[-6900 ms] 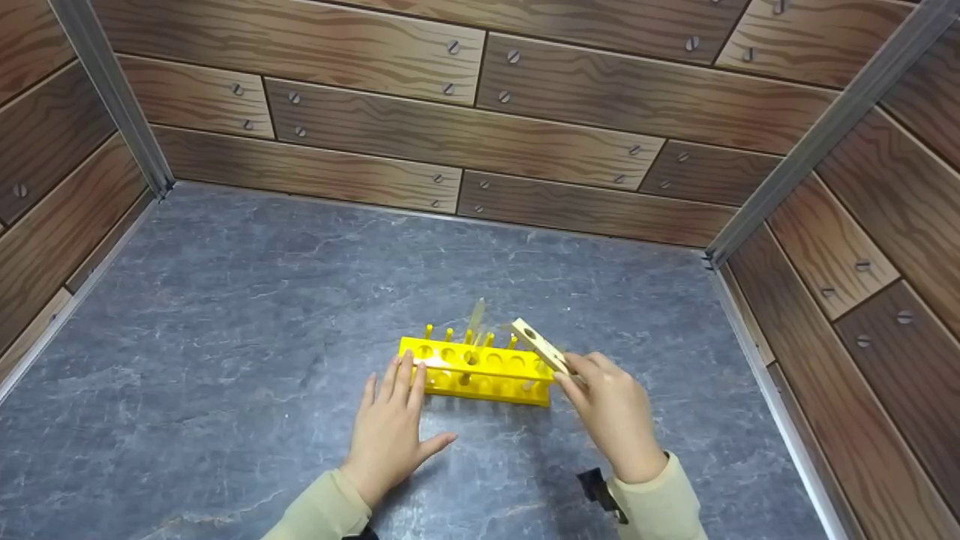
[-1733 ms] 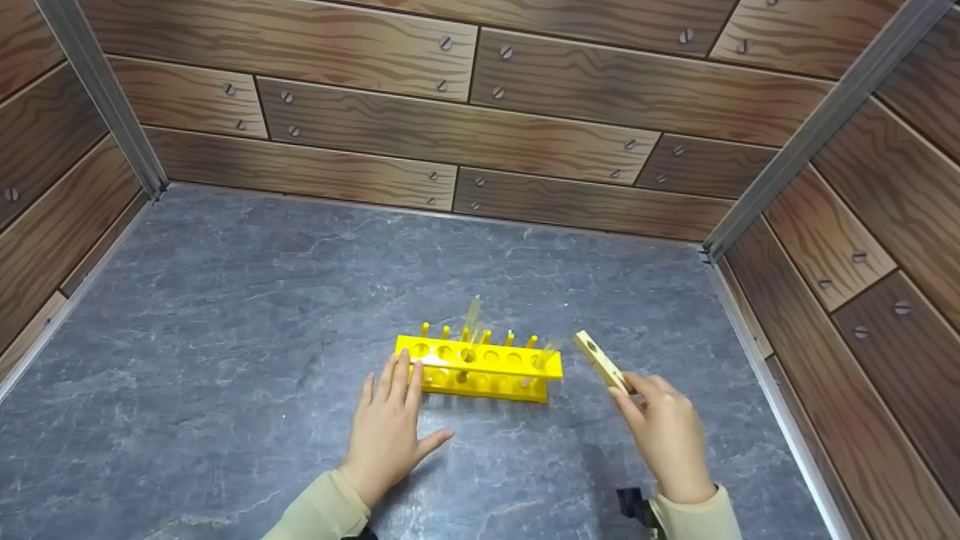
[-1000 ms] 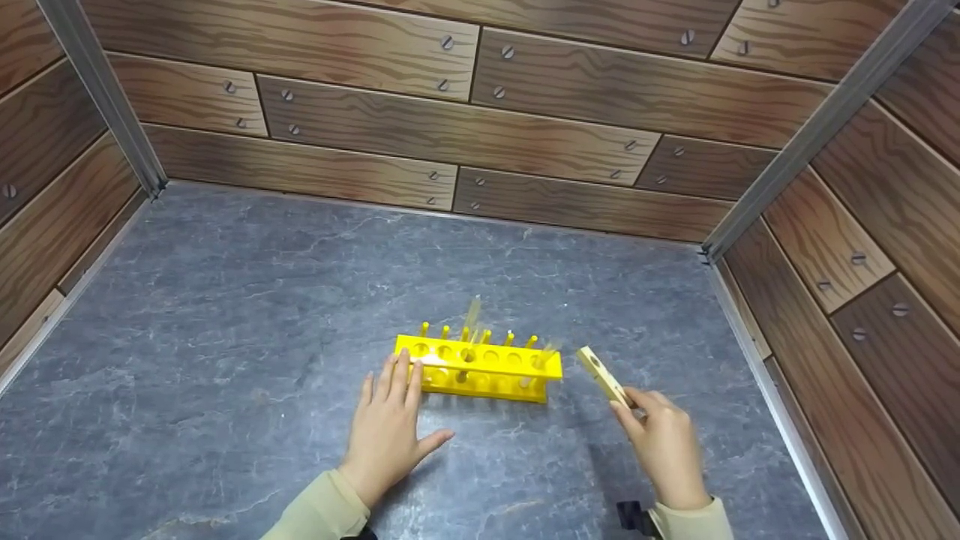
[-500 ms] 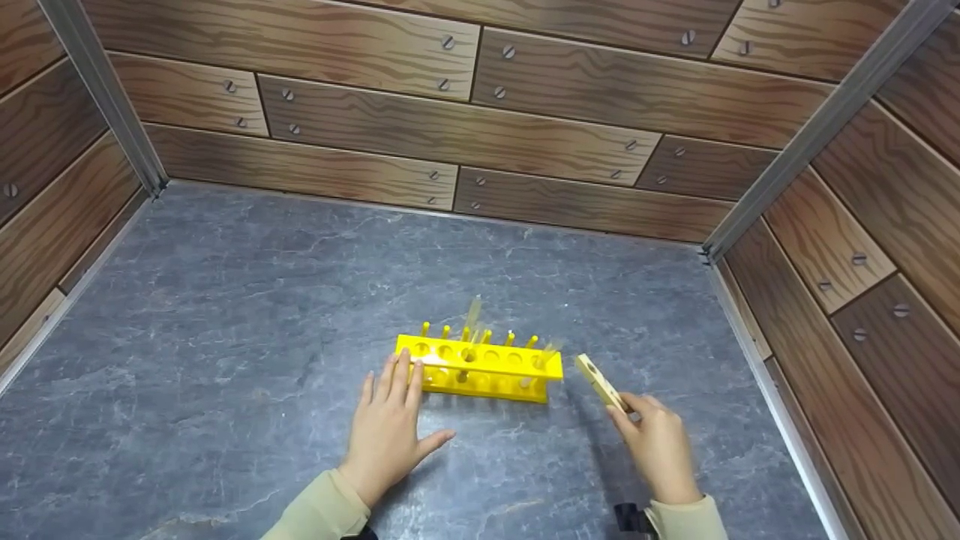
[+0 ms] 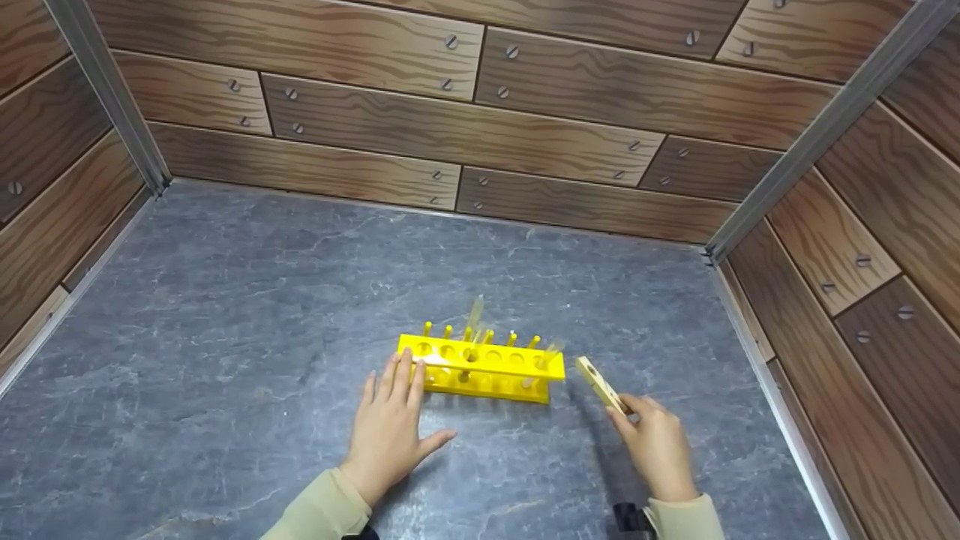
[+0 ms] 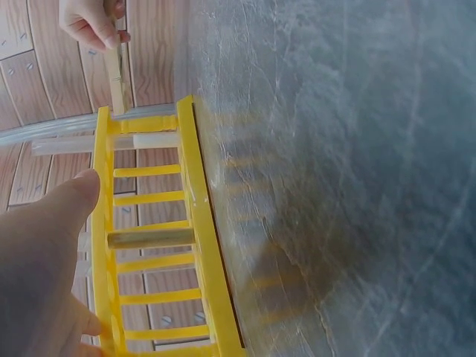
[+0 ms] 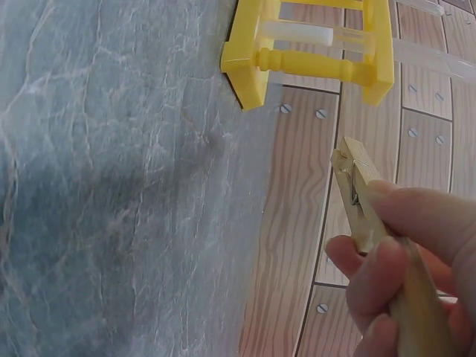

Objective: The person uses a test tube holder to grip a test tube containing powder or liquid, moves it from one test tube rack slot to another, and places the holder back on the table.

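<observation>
A yellow test tube rack (image 5: pixel 495 362) stands on the grey surface in front of me. One clear test tube (image 5: pixel 476 313) rises from a middle hole, with brownish contents low down in the left wrist view. Another test tube (image 5: pixel 551 351) is in the right-end hole; white contents (image 7: pixel 309 33) show in it in the right wrist view. My left hand (image 5: pixel 386 439) rests on the rack's left end with straight fingers, thumb spread out. To the right of the rack and apart from it, my right hand (image 5: pixel 654 442) grips a wooden test tube holder (image 5: pixel 600 384), its tip pointing up and left.
Grey marbled tabletop (image 5: pixel 300 285) surrounds the rack. Wood-print panels (image 5: pixel 375 112) close off the back and both sides, with metal strips (image 5: pixel 810 135) along the corners. Yellow pegs (image 5: pixel 448 331) stand in a row along the rack's far side.
Since the oldest frame, my right hand has drawn the wooden test tube holder off the rack's right end, rightward and then slightly nearer, baring the end tube. My left hand and the rack have stayed put.
</observation>
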Demonstrator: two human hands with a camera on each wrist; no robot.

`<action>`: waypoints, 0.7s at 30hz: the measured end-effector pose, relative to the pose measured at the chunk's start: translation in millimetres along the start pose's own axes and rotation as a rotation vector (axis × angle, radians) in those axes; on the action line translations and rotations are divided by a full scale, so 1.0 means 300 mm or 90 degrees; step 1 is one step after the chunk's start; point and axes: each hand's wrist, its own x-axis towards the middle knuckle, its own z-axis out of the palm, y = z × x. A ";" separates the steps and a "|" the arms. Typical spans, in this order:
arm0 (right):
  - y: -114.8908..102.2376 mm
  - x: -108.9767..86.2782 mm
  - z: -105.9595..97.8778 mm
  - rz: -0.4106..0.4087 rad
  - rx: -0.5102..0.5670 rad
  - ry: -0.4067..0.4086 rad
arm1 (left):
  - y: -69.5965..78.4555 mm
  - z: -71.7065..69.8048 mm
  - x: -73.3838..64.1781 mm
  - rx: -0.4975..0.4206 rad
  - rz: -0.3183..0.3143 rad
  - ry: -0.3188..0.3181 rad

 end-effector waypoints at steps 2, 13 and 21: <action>0.001 0.000 0.001 0.003 -0.001 -0.002 | -0.001 0.001 0.001 0.000 0.001 -0.001; 0.017 -0.003 0.015 0.010 -0.007 -0.022 | -0.002 0.004 0.004 0.006 0.013 0.020; 0.033 -0.009 0.038 0.018 -0.004 -0.036 | -0.001 0.007 0.002 0.007 0.010 0.017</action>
